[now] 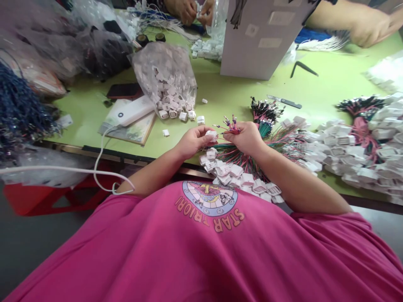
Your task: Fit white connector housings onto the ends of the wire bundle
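Note:
Between the thumb and fingers of my left hand [192,141] is a white plastic connector housing [211,134]. Close to its right, my right hand [248,136] grips a bunch of thin wires [231,125] with purple and metal-tipped ends pointing up and left. Whether a wire end sits inside the housing is too small to tell. Below both hands, a wire harness bundle [239,156] of pink and green wires hangs at the table edge, its white connectors [234,171] heaped toward my shirt. Just beyond my right hand lies a bundle of black-ended wires [266,111].
A clear bag [166,71] spills white housings on the green table [201,90]. Left are a white corded device [137,111] and a phone [123,91]. A grey box [260,42], tweezers [285,101] and more white connectors [352,142] lie right. Co-workers' hands [189,10] work at the back.

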The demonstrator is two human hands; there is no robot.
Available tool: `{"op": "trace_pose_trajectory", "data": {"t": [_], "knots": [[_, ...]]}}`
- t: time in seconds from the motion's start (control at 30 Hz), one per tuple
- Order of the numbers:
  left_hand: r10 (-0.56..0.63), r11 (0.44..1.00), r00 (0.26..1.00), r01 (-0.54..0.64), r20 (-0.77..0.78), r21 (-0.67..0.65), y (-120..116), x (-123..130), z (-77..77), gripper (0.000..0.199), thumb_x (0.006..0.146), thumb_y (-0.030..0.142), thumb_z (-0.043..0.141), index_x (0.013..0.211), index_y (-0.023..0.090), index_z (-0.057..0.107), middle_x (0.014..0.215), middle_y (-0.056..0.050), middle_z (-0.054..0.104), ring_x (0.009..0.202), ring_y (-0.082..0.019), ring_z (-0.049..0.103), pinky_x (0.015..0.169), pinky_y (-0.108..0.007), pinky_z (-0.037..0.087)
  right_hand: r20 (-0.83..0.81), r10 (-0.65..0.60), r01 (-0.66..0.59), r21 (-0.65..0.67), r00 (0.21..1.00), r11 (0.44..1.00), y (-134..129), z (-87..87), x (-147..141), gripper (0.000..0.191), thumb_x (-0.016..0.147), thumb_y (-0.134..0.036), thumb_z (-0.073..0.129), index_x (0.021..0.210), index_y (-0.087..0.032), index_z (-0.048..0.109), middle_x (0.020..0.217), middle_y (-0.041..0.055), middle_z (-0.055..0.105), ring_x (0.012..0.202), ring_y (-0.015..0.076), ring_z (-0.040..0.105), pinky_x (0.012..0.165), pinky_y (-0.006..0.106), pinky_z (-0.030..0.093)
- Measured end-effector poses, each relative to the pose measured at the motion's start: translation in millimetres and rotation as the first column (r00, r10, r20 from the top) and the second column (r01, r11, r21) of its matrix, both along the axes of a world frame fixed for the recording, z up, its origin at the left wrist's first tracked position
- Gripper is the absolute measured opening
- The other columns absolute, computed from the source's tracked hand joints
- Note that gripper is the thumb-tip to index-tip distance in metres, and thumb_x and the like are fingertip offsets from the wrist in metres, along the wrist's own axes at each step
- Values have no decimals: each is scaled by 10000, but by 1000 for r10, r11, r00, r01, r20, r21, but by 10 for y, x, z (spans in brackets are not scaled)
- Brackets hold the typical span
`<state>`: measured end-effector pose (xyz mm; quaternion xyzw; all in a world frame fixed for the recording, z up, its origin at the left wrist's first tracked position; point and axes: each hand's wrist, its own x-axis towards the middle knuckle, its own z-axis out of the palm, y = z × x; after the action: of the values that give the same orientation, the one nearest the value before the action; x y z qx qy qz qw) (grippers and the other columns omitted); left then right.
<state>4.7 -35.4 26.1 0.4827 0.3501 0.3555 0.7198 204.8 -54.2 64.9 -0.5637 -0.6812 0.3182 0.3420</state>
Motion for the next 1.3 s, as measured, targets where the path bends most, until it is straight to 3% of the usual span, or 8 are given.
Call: {"op": "trace_pose_trajectory", "data": {"t": [0.3,0.53,0.83,0.97,1.1,1.3], "knots": [[24,1000,997,-24,-68,0,47,-9,-26,487,640,470,794,921,116,613,832,-42,672,705,-101,649,686,-246,536,119,47,-60,105,992,993,-37,0,-28,257,733,-217,563,523,-180,419,599,-18,464,599,91,414,598,259,312],[26,999,999,-27,-30,-42,50,10,-31,506,609,478,811,908,115,622,796,-40,665,686,-98,639,648,-223,522,104,47,-62,146,993,987,-41,-24,-20,250,756,-210,545,540,-190,419,588,-26,441,591,96,415,594,256,311],[29,999,995,-25,-97,38,18,8,4,464,659,463,779,931,119,626,827,-47,677,672,-102,640,655,-245,531,185,75,-107,174,980,979,-39,-61,-40,269,746,-180,530,536,-198,364,593,-24,418,584,98,386,582,258,282],[-20,998,982,30,-187,49,-17,53,87,465,611,441,811,893,106,653,788,-43,674,643,-97,619,619,-233,516,190,152,-181,146,970,973,-37,-91,-58,263,757,-211,523,534,-194,385,591,-20,424,581,97,393,578,252,283],[-11,995,977,31,-211,91,-23,79,133,465,589,422,826,887,108,657,802,-49,687,684,-110,627,639,-243,515,190,138,-157,91,972,983,-20,-71,-50,245,730,-248,546,536,-190,408,590,-16,453,589,100,399,581,252,284],[-6,992,983,29,-181,123,14,110,48,476,585,416,828,896,104,649,825,-63,701,699,-118,633,655,-246,501,267,105,-98,-39,958,994,-1,1,-50,210,752,-267,531,570,-175,480,547,-23,456,554,97,373,566,261,262]]}}
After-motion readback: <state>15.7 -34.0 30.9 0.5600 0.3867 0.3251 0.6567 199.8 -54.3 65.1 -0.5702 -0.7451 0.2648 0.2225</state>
